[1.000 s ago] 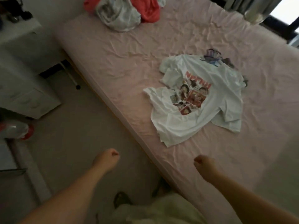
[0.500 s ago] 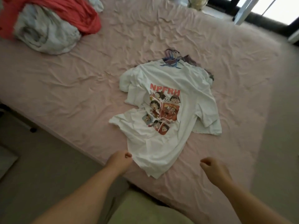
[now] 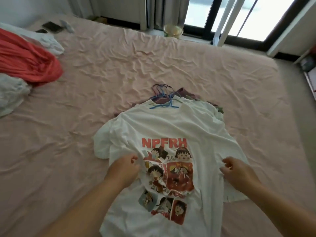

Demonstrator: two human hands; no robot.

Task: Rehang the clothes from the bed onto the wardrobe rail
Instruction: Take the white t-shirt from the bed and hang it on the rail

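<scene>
The left hand (image 3: 123,170) pinches the fabric of the white shirt (image 3: 171,130) beside the print's left edge, fingers curled into a raised fold. The right hand (image 3: 238,171) grasps the shirt on its right side, fingers curled on bunched cloth. The shirt lies face up on the bed (image 3: 119,65), its hem nearest the camera, the red letters NPFRH above cartoon panels. At the shirt's collar lie blue hangers (image 3: 164,98), stacked, with darker clothes (image 3: 186,94) showing under the shirt's far edge. Far left of the shirt lies a red cloth (image 3: 29,60) on a pale bundle (image 3: 12,93). Beyond the shirt, past the bed's far edge, stands a glass jar (image 3: 173,30) by the window.
</scene>
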